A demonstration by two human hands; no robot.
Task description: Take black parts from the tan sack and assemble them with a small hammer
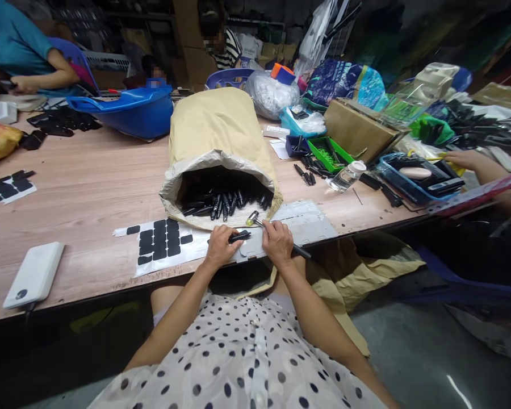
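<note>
Sack (219, 122) on table (89, 187), parts (225, 205) inside, basin (130, 116) left, bottle (346, 177) right

Tan sack (217, 125), black hammer handle (301, 252), polka-dotted shirt (234, 358)

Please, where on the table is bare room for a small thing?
Bare tabletop lies between the white power bank and the black stickers, reaching back to the blue basin, left of the paper sack. Right of the sack is crowded: green tray, clear bottle, cardboard box.

wood-grain table (93, 193) | paper sack (217, 125) | blue basin (130, 116) | white device (36, 272) | far-right pile (481, 122), contents unclear
</note>
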